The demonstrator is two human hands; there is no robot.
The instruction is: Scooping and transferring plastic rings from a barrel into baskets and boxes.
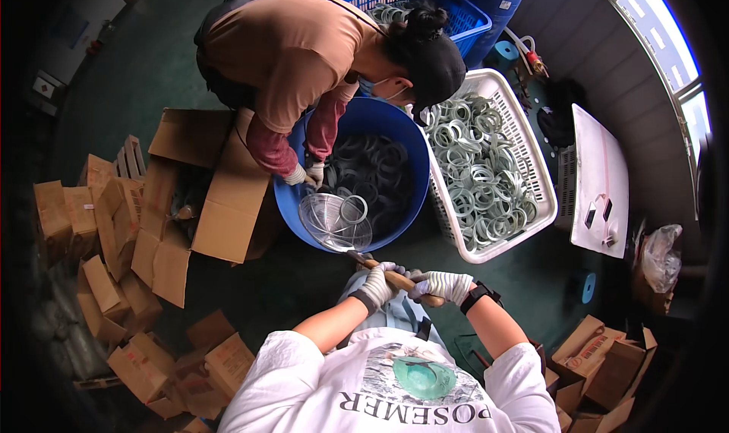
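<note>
My left hand (377, 285) is closed around the wooden handle of a round wire strainer (323, 228), nearer its basket. Farther back on the same handle, my right hand (444, 286) grips close to its end. Both hands wear striped work gloves. The strainer's basket sits at the near side of a blue tub (420, 194), with at least one pale ring (366, 209) on it. Dark-looking rings (372, 160) fill the tub's bottom. A co-worker's gloved hands (305, 176) are at the tub's left side, beside the basket; what they hold is unclear.
The co-worker (296, 61) bends over the tub from the far side. To its right stands a white crate (543, 198) heaped with rings. Open cardboard boxes (216, 220) crowd the left, more boxes (596, 353) the lower right. A blue crate (474, 27) and blue barrel (497, 0) stand behind.
</note>
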